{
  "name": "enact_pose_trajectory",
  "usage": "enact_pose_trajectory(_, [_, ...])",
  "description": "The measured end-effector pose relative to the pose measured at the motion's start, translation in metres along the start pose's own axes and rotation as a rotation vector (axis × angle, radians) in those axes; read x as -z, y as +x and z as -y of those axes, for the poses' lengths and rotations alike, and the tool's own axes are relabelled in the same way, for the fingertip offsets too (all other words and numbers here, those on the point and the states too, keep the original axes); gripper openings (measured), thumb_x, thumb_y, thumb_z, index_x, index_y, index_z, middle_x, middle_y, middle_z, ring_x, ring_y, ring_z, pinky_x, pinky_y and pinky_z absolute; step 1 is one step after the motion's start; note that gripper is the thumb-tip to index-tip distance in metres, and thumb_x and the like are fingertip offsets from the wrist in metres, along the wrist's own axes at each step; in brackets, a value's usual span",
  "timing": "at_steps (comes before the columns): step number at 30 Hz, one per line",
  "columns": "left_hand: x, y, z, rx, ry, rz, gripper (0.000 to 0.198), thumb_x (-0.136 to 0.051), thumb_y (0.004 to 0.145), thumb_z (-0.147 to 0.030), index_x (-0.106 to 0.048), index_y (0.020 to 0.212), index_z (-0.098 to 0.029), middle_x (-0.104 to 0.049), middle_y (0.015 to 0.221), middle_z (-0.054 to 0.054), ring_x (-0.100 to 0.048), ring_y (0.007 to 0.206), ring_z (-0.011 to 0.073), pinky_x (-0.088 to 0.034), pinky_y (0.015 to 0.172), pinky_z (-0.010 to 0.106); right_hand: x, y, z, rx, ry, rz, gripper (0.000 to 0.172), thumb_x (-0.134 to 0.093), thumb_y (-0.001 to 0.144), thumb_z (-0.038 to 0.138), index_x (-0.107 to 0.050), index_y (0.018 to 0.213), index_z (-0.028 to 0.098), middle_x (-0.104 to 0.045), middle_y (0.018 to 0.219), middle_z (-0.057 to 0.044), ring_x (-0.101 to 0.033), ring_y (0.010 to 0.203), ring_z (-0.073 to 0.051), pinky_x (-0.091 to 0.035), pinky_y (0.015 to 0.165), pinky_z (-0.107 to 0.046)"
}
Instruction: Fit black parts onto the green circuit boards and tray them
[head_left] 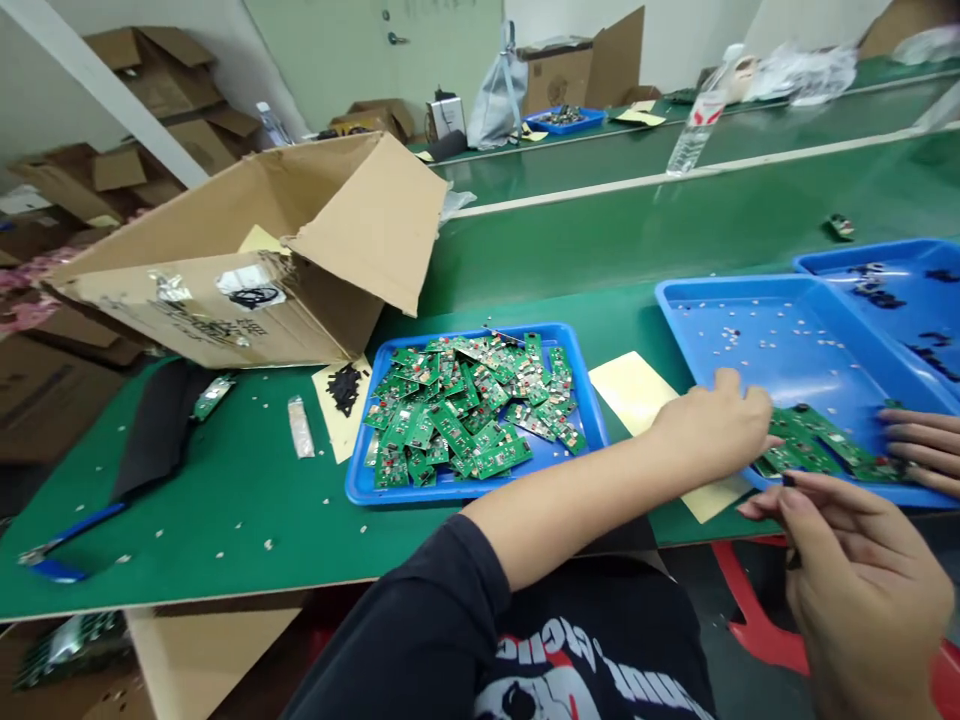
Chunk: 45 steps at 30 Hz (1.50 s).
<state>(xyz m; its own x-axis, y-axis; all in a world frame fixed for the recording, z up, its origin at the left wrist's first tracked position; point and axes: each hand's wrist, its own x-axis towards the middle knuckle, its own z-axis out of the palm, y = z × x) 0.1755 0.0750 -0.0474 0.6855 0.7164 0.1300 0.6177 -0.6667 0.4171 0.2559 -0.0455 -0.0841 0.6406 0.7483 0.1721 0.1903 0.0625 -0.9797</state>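
Blue tray [810, 370] mostly bare; co-worker's hand [926, 447] blocks right.

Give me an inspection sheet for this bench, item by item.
surface: green bench, dotted with small pale bits.
job's things: circuit boards in the near corner of a blue tray; full blue tray heaped with more.
clutter: tipped cardboard box, yellow sheets, black strip.
grippers: left hand on the circuit boards; right hand beside the tray's near edge, grip unclear; another person's fingers at its right.
cables: nothing seen.
surroundings: water bottle, stacked cardboard boxes, door.
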Motion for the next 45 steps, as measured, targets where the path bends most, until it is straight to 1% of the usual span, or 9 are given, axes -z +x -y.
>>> enact_pose_trajectory(3, [0.037,-0.036,0.03,0.081,0.082,-0.044,0.015,-0.054,0.091,-0.022,-0.061,0.099,-0.012,-0.062,0.104,0.013,-0.069,0.088,0.0249,-0.056,0.066,0.032,-0.006,-0.002,-0.003,-0.042,-0.011,0.005,0.015,-0.077,0.074,0.033,-0.072,0.087,0.027,-0.069,0.069,-0.003,-0.067,0.06,-0.018,-0.057,0.058,-0.028])
enact_pose_trajectory(4, [0.049,-0.049,0.044,0.219,0.169,-0.08,0.01,-0.055,0.09,-0.019,-0.062,0.095,-0.014,-0.062,0.1,0.01,-0.067,0.088,0.0226,-0.055,0.071,0.031,-0.009,-0.004,-0.003,-0.048,-0.012,0.02,0.018,-0.076,0.076,0.035,-0.071,0.091,0.026,-0.069,0.071,-0.001,-0.067,0.062,-0.018,-0.058,0.061,-0.031])
enact_pose_trajectory(7, [0.076,-0.087,0.085,0.509,0.295,-0.16,0.02,-0.059,0.09,-0.027,-0.06,0.095,-0.007,-0.059,0.101,0.019,-0.059,0.1,0.0337,-0.052,0.08,0.044,-0.021,-0.009,-0.006,-0.029,-0.025,0.123,0.021,-0.072,0.08,0.036,-0.068,0.096,0.024,-0.068,0.074,-0.001,-0.067,0.065,-0.02,-0.058,0.062,-0.035])
enact_pose_trajectory(11, [0.074,-0.115,0.114,0.672,0.34,-0.178,0.036,-0.068,0.084,-0.037,-0.06,0.095,-0.004,-0.057,0.101,0.022,-0.055,0.101,0.038,-0.049,0.081,0.048,-0.039,-0.012,-0.007,0.07,-0.033,0.243,0.016,-0.069,0.082,0.035,-0.067,0.092,0.022,-0.069,0.071,-0.001,-0.069,0.063,-0.018,-0.058,0.058,-0.03])
enact_pose_trajectory(15, [0.065,-0.122,0.121,0.673,0.26,-0.215,0.025,-0.071,0.081,-0.021,-0.063,0.098,-0.005,-0.058,0.104,0.018,-0.057,0.101,0.0328,-0.049,0.086,0.043,-0.054,-0.013,-0.002,0.16,-0.008,0.342,0.011,-0.066,0.084,0.03,-0.068,0.091,0.022,-0.069,0.07,0.0,-0.069,0.062,-0.016,-0.059,0.057,-0.026])
enact_pose_trajectory(21, [0.085,-0.135,0.134,0.657,0.01,-0.36,0.024,-0.059,0.082,-0.013,-0.069,0.103,-0.011,-0.067,0.095,0.011,-0.064,0.09,0.0251,-0.051,0.087,0.038,-0.065,-0.014,0.006,0.234,-0.005,0.418,0.01,-0.063,0.087,0.026,-0.068,0.094,0.02,-0.069,0.072,-0.002,-0.069,0.063,-0.016,-0.06,0.06,-0.027])
enact_pose_trajectory(30, [0.102,-0.168,0.115,0.636,-0.366,-0.534,0.024,-0.055,0.078,-0.019,-0.075,0.093,-0.016,-0.064,0.069,0.002,-0.054,0.054,0.0123,-0.045,0.052,0.024,-0.084,-0.013,0.022,0.389,-0.024,0.528,0.01,-0.057,0.09,0.02,-0.065,0.096,0.019,-0.069,0.07,-0.002,-0.068,0.062,-0.014,-0.059,0.059,-0.026])
enact_pose_trajectory(37, [0.095,-0.169,0.085,0.567,-1.069,-0.552,0.023,-0.076,0.067,-0.021,-0.068,0.088,-0.016,-0.062,0.071,0.0,-0.056,0.064,0.0101,-0.047,0.058,0.02,-0.096,-0.011,0.053,0.562,-0.049,0.642,0.017,-0.055,0.09,0.015,-0.063,0.104,0.022,-0.068,0.078,-0.001,-0.068,0.068,-0.012,-0.058,0.065,-0.024])
enact_pose_trajectory(45, [0.091,-0.163,0.061,0.494,-1.08,-0.53,0.016,-0.066,0.076,-0.017,-0.073,0.09,-0.017,-0.068,0.077,0.003,-0.059,0.063,0.0108,-0.05,0.054,0.021,-0.097,0.001,0.076,0.847,-0.117,0.831,0.055,-0.05,0.092,0.01,-0.033,0.142,0.025,-0.069,0.085,0.0,-0.069,0.072,-0.013,-0.059,0.072,-0.028])
